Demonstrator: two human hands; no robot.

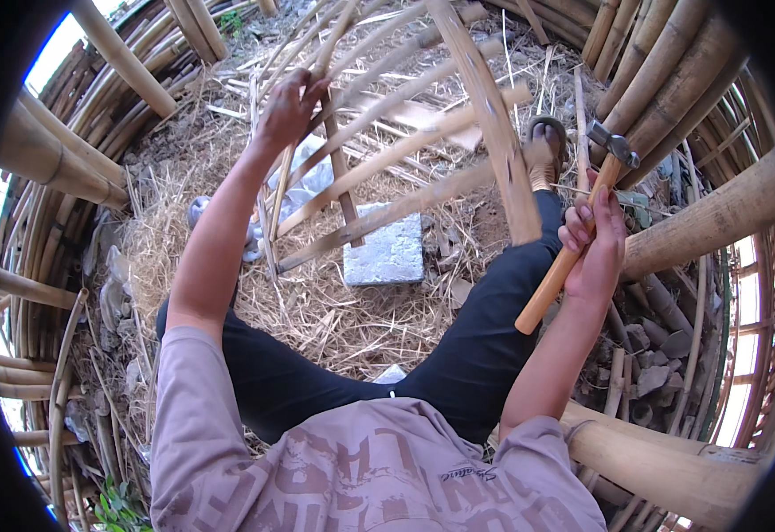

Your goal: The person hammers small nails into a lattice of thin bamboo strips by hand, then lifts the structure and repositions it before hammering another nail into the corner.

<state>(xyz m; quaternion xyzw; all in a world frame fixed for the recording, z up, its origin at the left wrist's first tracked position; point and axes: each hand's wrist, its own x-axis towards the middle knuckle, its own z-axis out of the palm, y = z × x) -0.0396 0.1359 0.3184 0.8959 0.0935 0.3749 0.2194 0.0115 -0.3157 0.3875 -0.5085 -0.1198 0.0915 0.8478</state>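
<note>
Two hands are at work in my view, each closed on something. My right hand (593, 238) is wrapped around the wooden handle of a hammer (574, 239), gripping it near mid-length; the handle runs up and to the right from below my fist, and the dark metal head sits above my fingers, raised clear of the bamboo. My left hand (288, 108) reaches forward at arm's length and its fingers clasp a thin upright slat of a bamboo frame (405, 160), near the top of the view.

That frame is a lattice of split bamboo strips, several long ones slanting from lower left to upper right, crossed by darker uprights. One broad curved strip (494, 133) sweeps down from the top edge and ends between my two hands, close to the hammer hand but apart from it. Beneath the frame lies a flat grey stone block (387, 253) on a bed of dry straw (317, 310), just ahead of my knees.

I sit with legs in black trousers (485, 328), my right foot in a sandal (543, 146) stretched out past the curved strip. Thick bamboo poles (716, 213) ring the spot on all sides, and grey rubble (653, 355) lies beside my right leg.
</note>
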